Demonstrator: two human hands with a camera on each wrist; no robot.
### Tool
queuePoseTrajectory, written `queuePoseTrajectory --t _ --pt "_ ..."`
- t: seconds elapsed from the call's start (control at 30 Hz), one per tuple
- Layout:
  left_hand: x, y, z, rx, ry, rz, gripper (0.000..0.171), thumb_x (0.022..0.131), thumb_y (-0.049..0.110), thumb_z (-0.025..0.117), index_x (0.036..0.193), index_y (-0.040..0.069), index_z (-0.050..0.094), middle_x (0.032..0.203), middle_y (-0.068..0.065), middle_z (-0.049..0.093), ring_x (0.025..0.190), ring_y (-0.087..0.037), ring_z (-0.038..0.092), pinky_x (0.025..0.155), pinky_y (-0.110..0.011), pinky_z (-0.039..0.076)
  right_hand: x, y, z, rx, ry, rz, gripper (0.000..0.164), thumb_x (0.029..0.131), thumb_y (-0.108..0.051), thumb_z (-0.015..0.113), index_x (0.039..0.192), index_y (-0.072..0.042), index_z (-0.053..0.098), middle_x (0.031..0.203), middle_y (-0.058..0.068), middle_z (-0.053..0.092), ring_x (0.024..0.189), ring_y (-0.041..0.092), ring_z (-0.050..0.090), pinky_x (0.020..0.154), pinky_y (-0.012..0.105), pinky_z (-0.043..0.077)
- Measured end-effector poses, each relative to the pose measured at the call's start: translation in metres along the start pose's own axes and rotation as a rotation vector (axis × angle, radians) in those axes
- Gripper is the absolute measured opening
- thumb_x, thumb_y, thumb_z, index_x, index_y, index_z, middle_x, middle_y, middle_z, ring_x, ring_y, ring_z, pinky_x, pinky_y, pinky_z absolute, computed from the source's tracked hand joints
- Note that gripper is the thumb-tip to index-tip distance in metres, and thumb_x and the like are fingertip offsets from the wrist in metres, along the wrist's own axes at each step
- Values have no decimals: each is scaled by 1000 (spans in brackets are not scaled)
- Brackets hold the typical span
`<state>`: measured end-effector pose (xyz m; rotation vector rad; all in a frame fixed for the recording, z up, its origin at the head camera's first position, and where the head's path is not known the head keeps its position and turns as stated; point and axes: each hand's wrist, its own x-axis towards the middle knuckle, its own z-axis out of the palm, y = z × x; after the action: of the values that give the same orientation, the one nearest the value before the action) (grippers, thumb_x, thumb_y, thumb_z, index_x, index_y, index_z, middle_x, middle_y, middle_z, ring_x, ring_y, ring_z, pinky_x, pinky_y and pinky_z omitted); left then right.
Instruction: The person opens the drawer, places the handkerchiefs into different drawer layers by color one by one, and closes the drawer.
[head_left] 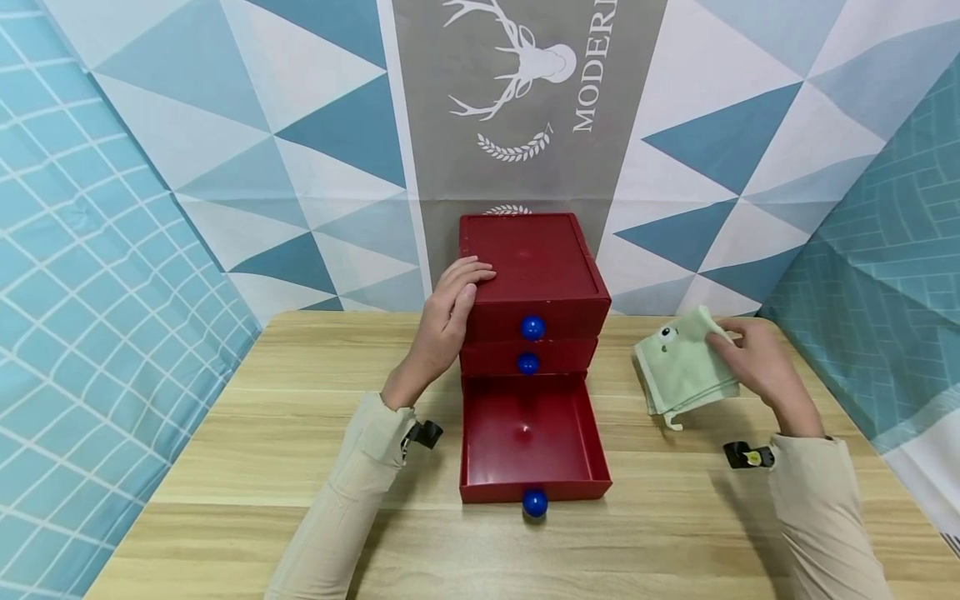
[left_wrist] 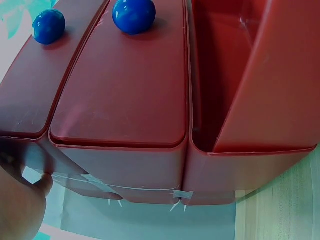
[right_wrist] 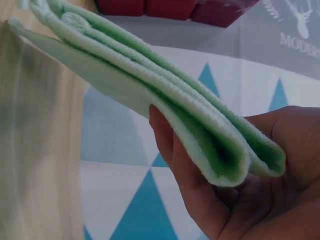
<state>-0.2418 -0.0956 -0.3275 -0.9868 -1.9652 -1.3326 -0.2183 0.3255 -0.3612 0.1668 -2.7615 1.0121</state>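
Note:
A red three-drawer cabinet with blue round knobs stands on the table, its bottom drawer pulled out with nothing inside. My left hand rests on the cabinet's top left edge, fingers lying over the top. Part of that hand also shows against the cabinet's side in the left wrist view. To the right, my right hand pinches a folded light green towel by its right side. The towel bears an eye design and a small loop. In the right wrist view, its folded layers lie between thumb and fingers.
The wooden table extends on both sides of the cabinet. Behind it hangs a backdrop with triangles and a deer head. Tiled-pattern sheets flank the table, the left one in light blue. Clear tape crosses the cabinet's side.

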Motion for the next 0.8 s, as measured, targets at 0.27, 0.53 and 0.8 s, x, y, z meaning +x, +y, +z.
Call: queuePoseTrajectory --t 0.27,0.53,0.8 --pt "1 2 1 -13 4 7 32 102 -1 36 118 -15 60 127 -31 57 134 -46 39 120 -45 25 -9 -24 -11 -106 -13 -34 47 103 -23 50 132 14 55 107 33 65 70 14 60 55 28 47" --pt "0 2 1 -9 -4 -3 33 104 3 37 120 -13 60 129 -28 57 136 -45 37 120 -46 24 -22 -51 -17 -154 -35 -91 40 104 -22 51 127 9 60 68 8 62 56 13 52 50 28 41" --pt "1 3 0 -14 -4 11 31 100 -6 38 120 -14 61 128 -31 57 134 -49 38 120 -46 25 -35 -73 -22 -173 -37 -146 32 103 -19 54 124 3 64 63 1 57 56 11 52 50 27 42"
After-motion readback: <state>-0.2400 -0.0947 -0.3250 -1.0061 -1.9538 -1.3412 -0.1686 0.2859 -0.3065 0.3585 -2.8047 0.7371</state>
